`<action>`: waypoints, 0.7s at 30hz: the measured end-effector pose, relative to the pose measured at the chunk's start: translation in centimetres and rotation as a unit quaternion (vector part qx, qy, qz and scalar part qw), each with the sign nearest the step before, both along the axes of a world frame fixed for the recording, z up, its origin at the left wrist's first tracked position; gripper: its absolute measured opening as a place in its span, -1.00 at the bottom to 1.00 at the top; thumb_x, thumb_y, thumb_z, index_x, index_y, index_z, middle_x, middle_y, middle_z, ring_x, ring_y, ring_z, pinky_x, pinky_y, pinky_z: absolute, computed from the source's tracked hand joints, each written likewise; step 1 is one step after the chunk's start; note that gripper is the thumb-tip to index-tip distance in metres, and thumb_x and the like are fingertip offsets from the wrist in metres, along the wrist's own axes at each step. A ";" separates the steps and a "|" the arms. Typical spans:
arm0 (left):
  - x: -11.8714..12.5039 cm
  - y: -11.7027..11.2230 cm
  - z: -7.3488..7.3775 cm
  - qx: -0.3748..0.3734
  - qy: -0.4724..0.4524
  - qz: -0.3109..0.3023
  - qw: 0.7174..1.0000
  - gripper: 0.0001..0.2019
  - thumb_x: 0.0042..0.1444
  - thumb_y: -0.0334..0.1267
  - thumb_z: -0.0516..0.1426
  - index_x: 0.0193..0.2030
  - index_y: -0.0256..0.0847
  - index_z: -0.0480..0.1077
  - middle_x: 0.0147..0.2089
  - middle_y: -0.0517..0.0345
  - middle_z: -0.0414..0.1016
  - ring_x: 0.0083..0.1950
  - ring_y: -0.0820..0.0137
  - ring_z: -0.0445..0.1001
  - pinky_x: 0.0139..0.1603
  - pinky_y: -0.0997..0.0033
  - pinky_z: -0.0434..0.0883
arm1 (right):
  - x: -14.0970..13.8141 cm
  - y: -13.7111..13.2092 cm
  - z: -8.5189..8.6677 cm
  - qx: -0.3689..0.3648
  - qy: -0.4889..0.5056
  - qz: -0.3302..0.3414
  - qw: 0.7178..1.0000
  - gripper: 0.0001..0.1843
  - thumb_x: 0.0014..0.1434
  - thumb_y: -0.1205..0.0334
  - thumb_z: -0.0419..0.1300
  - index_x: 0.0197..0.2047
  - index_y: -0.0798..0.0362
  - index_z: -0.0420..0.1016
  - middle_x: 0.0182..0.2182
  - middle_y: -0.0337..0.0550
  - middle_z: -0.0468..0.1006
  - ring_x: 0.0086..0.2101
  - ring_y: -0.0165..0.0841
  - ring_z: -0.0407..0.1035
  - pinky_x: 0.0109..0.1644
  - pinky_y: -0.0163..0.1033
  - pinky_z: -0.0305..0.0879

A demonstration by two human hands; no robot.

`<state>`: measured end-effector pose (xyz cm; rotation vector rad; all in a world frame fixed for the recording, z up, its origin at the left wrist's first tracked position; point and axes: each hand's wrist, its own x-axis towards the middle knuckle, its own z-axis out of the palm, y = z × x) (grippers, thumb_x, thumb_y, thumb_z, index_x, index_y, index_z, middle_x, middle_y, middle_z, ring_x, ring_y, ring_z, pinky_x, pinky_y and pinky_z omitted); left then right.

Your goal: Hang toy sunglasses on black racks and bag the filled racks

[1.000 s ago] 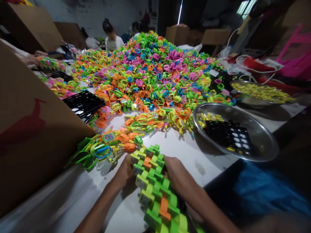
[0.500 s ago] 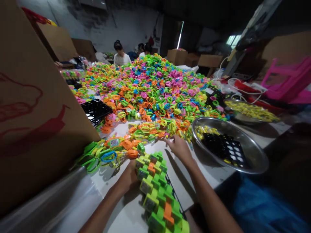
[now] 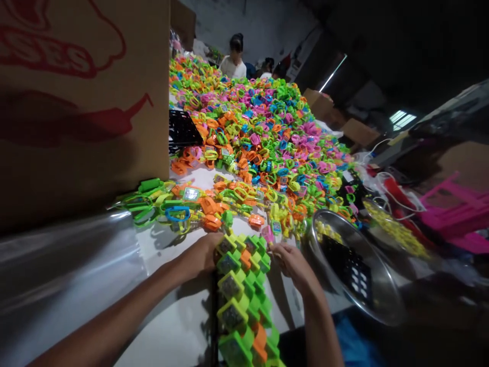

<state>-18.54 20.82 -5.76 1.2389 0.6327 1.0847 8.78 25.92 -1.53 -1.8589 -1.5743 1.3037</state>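
A long black tray (image 3: 214, 326) set with rows of green, yellow and orange toy watches (image 3: 250, 290) stretches from the bottom of the view to the middle. My left hand (image 3: 206, 251) is closed at its far left corner, the fingertips hidden behind the watches. Just right of the tray's far end, my right hand (image 3: 293, 261) pinches the end of a pink toy watch (image 3: 267, 233). Beyond both hands lies a loose row of toy watches (image 3: 209, 206), green, orange and yellow, some with a shiny face.
A big pile of toy watches (image 3: 260, 122) fills the table behind. At left stand a cardboard box (image 3: 114, 148) and a clear plastic sheet (image 3: 87, 255). On the right is a steel bowl (image 3: 385, 300) holding black trays and yellow pieces. People (image 3: 234, 66) sit beyond the pile.
My right hand has drawn back from the loose row towards the tray, with a pink toy watch at its fingertips. My left hand stays at the tray corner. The view has tilted and turned left.
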 end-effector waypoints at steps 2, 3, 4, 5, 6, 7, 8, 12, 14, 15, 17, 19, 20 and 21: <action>0.2 0.0 -0.2 -0.044 -0.044 -0.004 0.998 -0.81 0.08 -0.23 0.44 -0.17 -0.21 0.68 -0.34 0.06 0.67 -0.20 0.15 0.68 -0.07 0.22 0.61 | 0.2 -2.3 -0.3 -0.014 0.074 -0.004 0.997 -0.54 0.07 -0.24 0.33 -0.36 0.02 0.48 -0.62 -0.45 0.14 -0.62 -0.49 -0.04 -0.55 -0.33 -0.12; 0.3 0.0 -0.3 -0.066 -0.061 -0.013 0.996 -0.79 0.08 -0.20 0.44 -0.16 -0.22 0.68 -0.33 0.04 0.68 -0.22 0.15 0.68 -0.10 0.21 0.62 | 0.3 -3.3 -0.6 -0.020 0.108 -0.008 0.994 -0.54 0.04 -0.24 0.35 -0.34 0.02 0.48 -0.60 -0.43 0.16 -0.60 -0.49 -0.01 -0.54 -0.34 -0.07; 0.4 0.0 -0.4 -0.081 -0.064 -0.023 0.994 -0.77 0.08 -0.18 0.44 -0.16 -0.23 0.68 -0.32 0.03 0.68 -0.23 0.16 0.67 -0.12 0.22 0.61 | 0.4 -4.3 -0.8 -0.026 0.138 -0.014 0.990 -0.54 0.02 -0.22 0.36 -0.32 0.02 0.47 -0.58 -0.42 0.18 -0.58 -0.49 0.00 -0.53 -0.34 -0.03; 0.4 0.0 -0.5 -0.084 -0.055 -0.031 0.994 -0.77 0.07 -0.19 0.44 -0.17 -0.24 0.68 -0.32 0.03 0.68 -0.24 0.17 0.67 -0.13 0.22 0.61 | 0.6 -5.3 -1.1 -0.032 0.165 -0.021 0.986 -0.55 0.00 -0.19 0.37 -0.29 0.03 0.48 -0.56 -0.41 0.21 -0.58 -0.49 0.02 -0.52 -0.35 -0.01; 0.4 0.0 -0.6 -0.078 -0.040 -0.032 0.996 -0.77 0.06 -0.20 0.45 -0.17 -0.24 0.68 -0.32 0.04 0.68 -0.24 0.17 0.67 -0.13 0.23 0.61 | 0.8 -6.3 -1.4 -0.040 0.188 -0.029 0.981 -0.54 -0.02 -0.17 0.38 -0.25 0.03 0.50 -0.56 -0.41 0.22 -0.58 -0.49 0.03 -0.53 -0.35 0.01; 0.3 0.0 -0.5 -0.068 -0.021 -0.027 0.997 -0.77 0.04 -0.22 0.46 -0.17 -0.23 0.68 -0.32 0.04 0.69 -0.23 0.16 0.68 -0.11 0.23 0.61 | 1.0 -7.2 -1.7 -0.050 0.208 -0.039 0.976 -0.53 -0.02 -0.15 0.40 -0.20 0.04 0.51 -0.56 -0.42 0.24 -0.59 -0.49 0.03 -0.54 -0.35 0.00; 0.2 0.0 -0.4 -0.059 0.000 -0.020 0.998 -0.75 0.01 -0.24 0.47 -0.15 -0.23 0.69 -0.31 0.05 0.69 -0.20 0.14 0.68 -0.10 0.22 0.62 | 1.2 -8.0 -1.9 -0.060 0.226 -0.046 0.971 -0.51 -0.01 -0.15 0.42 -0.16 0.03 0.51 -0.57 -0.42 0.25 -0.60 -0.49 0.03 -0.55 -0.35 -0.01; -0.2 -0.1 0.4 -0.039 0.055 0.006 0.998 -0.66 -0.11 -0.20 0.51 -0.17 -0.24 0.68 -0.30 0.00 0.71 -0.11 0.04 0.69 -0.11 0.21 0.63 | 1.4 -10.0 -2.0 -0.077 0.243 -0.040 0.966 -0.51 0.14 -0.20 0.48 -0.19 0.01 0.48 -0.59 -0.43 0.31 -0.62 -0.47 0.14 -0.56 -0.35 0.07; -0.3 -0.1 0.5 -0.041 0.068 0.035 0.996 -0.67 -0.18 -0.20 0.51 -0.24 -0.25 0.68 -0.31 -0.01 0.71 -0.17 0.06 0.69 -0.16 0.24 0.63 | 0.9 -10.0 -1.8 -0.059 0.227 -0.032 0.972 -0.51 0.18 -0.23 0.47 -0.22 0.02 0.49 -0.60 -0.40 0.37 -0.61 -0.45 0.23 -0.53 -0.35 0.14; -0.4 -0.1 0.5 -0.045 0.074 0.054 0.995 -0.68 -0.20 -0.22 0.51 -0.26 -0.24 0.67 -0.32 0.00 0.71 -0.20 0.08 0.68 -0.17 0.26 0.63 | 0.5 -9.9 -1.7 -0.047 0.226 -0.033 0.973 -0.51 0.17 -0.23 0.47 -0.22 0.03 0.51 -0.60 -0.39 0.41 -0.61 -0.44 0.27 -0.52 -0.34 0.17; -0.5 -0.1 0.5 -0.054 0.094 0.097 0.989 -0.68 -0.28 -0.29 0.52 -0.30 -0.22 0.66 -0.34 0.03 0.71 -0.22 0.10 0.68 -0.19 0.29 0.62 | -0.3 -9.4 -1.7 -0.031 0.240 -0.035 0.970 -0.49 0.11 -0.21 0.51 -0.17 0.04 0.54 -0.58 -0.36 0.47 -0.60 -0.41 0.33 -0.48 -0.32 0.24; -0.4 -0.2 0.8 -0.066 0.111 0.137 0.982 -0.62 -0.37 -0.32 0.54 -0.31 -0.19 0.66 -0.35 0.06 0.70 -0.17 0.06 0.68 -0.20 0.29 0.62 | -1.1 -9.1 -1.8 -0.026 0.252 -0.034 0.967 -0.49 0.07 -0.16 0.52 -0.13 0.04 0.57 -0.53 -0.32 0.53 -0.57 -0.39 0.38 -0.45 -0.29 0.31; -0.3 -0.3 1.1 -0.075 0.115 0.149 0.979 -0.59 -0.41 -0.32 0.55 -0.30 -0.17 0.66 -0.35 0.06 0.70 -0.13 0.03 0.69 -0.19 0.28 0.63 | -1.4 -9.0 -1.9 -0.022 0.247 -0.031 0.968 -0.53 0.08 -0.13 0.51 -0.15 0.04 0.57 -0.51 -0.31 0.54 -0.56 -0.38 0.39 -0.44 -0.29 0.32; -0.1 -0.4 1.5 -0.085 0.117 0.156 0.977 -0.57 -0.43 -0.30 0.55 -0.30 -0.15 0.67 -0.35 0.07 0.70 -0.10 0.00 0.69 -0.19 0.27 0.64 | -1.6 -9.0 -2.0 -0.016 0.236 -0.025 0.971 -0.60 0.11 -0.09 0.49 -0.19 0.04 0.57 -0.51 -0.30 0.54 -0.54 -0.37 0.40 -0.42 -0.29 0.32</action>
